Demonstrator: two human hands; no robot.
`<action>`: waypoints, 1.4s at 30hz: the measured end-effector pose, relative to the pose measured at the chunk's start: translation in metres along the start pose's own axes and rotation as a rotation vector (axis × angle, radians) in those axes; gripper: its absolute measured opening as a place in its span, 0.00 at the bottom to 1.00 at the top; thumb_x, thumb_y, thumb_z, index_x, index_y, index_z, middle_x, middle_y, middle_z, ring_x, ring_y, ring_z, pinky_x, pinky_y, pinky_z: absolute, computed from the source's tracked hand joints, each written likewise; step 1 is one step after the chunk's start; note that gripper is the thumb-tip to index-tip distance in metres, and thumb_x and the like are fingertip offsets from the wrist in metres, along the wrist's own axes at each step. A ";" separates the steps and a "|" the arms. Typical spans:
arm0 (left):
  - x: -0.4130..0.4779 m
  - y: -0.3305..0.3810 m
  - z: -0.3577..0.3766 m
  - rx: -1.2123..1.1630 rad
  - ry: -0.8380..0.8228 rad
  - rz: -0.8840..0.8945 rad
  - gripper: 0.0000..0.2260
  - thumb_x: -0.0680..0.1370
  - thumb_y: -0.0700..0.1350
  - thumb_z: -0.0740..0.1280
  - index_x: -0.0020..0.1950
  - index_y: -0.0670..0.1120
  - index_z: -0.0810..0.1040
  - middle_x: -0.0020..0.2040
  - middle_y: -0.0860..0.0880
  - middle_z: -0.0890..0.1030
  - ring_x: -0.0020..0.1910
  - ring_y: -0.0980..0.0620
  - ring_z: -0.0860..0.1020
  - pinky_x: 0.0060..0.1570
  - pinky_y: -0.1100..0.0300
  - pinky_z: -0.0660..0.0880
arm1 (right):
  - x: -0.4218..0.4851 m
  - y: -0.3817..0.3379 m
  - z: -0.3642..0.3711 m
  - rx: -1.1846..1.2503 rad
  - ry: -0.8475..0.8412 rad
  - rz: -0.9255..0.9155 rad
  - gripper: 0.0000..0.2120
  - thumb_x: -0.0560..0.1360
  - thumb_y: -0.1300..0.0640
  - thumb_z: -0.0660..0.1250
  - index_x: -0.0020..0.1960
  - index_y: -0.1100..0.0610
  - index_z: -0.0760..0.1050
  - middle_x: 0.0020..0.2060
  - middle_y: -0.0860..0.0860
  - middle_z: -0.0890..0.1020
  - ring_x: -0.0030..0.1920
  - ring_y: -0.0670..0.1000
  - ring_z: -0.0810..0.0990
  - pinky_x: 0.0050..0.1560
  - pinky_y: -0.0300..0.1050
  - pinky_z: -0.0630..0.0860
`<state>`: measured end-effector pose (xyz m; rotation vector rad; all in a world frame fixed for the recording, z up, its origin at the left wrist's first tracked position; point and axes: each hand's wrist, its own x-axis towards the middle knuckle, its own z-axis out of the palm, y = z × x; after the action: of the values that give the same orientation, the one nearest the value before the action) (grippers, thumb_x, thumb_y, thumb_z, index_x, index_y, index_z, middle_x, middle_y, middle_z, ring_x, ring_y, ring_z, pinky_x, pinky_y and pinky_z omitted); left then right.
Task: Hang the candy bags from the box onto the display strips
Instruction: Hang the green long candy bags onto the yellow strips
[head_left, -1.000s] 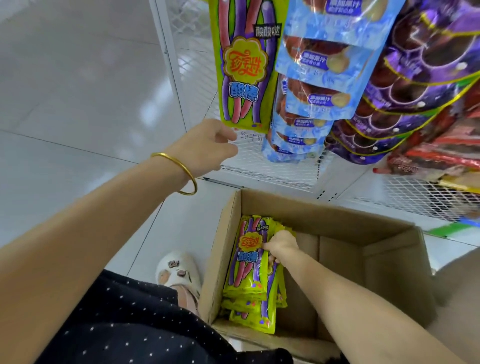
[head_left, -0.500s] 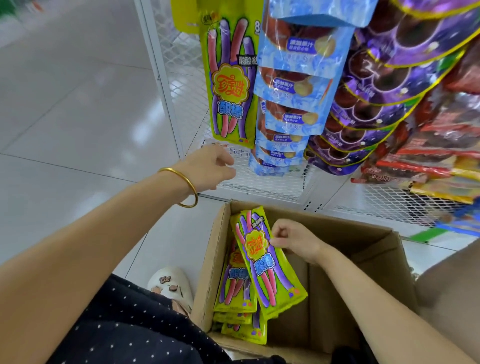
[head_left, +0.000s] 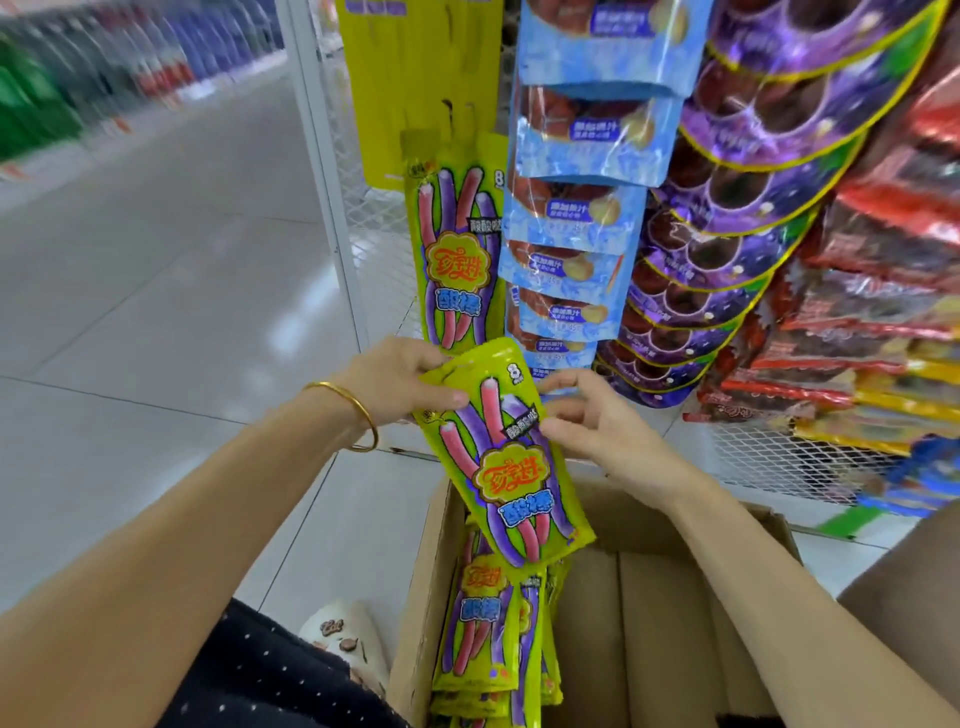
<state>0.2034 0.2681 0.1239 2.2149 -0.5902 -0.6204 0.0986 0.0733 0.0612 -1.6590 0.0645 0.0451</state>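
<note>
I'm looking down a shop aisle with a pale tiled floor (head_left: 156, 312), blurred shelving far off at ten o'clock, and a white wire rack (head_left: 332, 171) rising at twelve.

Starting at nine o'clock, my left hand (head_left: 400, 387) reaches in, a gold bangle (head_left: 353, 415) on the wrist. Its grip is pinched on the top left corner of the candy bag (head_left: 498, 457), thumb across the front. I judge that corner hold is there to keep the header flat and steady so the hang hole can be lined up.

The bag sits at the middle of my view, tilted with its top toward eleven o'clock, above the cardboard box (head_left: 649, 623) and just below the bag already hung (head_left: 457, 260). Above that one, at twelve o'clock, the yellow display strip (head_left: 410, 88) shows bare hook tabs; I take the next free tab as the target.

At three o'clock of the bag, my right hand (head_left: 597, 431) has fingertips at the bag's right edge, fingers loosely spread. Whether they are pinching the edge or only steadying it I cannot tell.

More of the same bags (head_left: 488, 639) stand on end along the box's left wall at six o'clock, probably stacked upright for easy picking. To the right, from one to three o'clock, hang blue pouches (head_left: 582, 218), purple packs (head_left: 753, 171) and red packs (head_left: 893, 291).
</note>
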 end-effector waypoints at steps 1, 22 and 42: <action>-0.004 0.006 -0.004 0.042 -0.004 0.039 0.05 0.72 0.43 0.71 0.39 0.42 0.80 0.36 0.45 0.81 0.33 0.56 0.77 0.39 0.59 0.77 | 0.003 -0.012 0.008 0.022 0.056 -0.061 0.15 0.74 0.65 0.67 0.53 0.51 0.66 0.42 0.55 0.78 0.42 0.48 0.79 0.46 0.44 0.75; 0.075 0.121 -0.114 -0.234 0.760 0.439 0.17 0.75 0.40 0.68 0.62 0.38 0.70 0.53 0.45 0.76 0.48 0.53 0.73 0.43 0.70 0.69 | 0.055 -0.155 0.042 -0.599 0.679 -0.873 0.15 0.64 0.75 0.62 0.43 0.61 0.82 0.41 0.53 0.78 0.45 0.39 0.75 0.43 0.28 0.71; 0.054 0.123 -0.166 -0.260 0.169 0.299 0.07 0.78 0.44 0.64 0.41 0.43 0.75 0.47 0.40 0.79 0.46 0.46 0.79 0.53 0.49 0.78 | 0.095 -0.199 0.067 -0.659 0.957 -0.727 0.13 0.73 0.67 0.60 0.52 0.60 0.80 0.46 0.53 0.78 0.45 0.45 0.74 0.47 0.38 0.71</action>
<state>0.3168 0.2503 0.3036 1.8673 -0.6937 -0.3299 0.2075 0.1560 0.2463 -2.1181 0.1776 -1.4073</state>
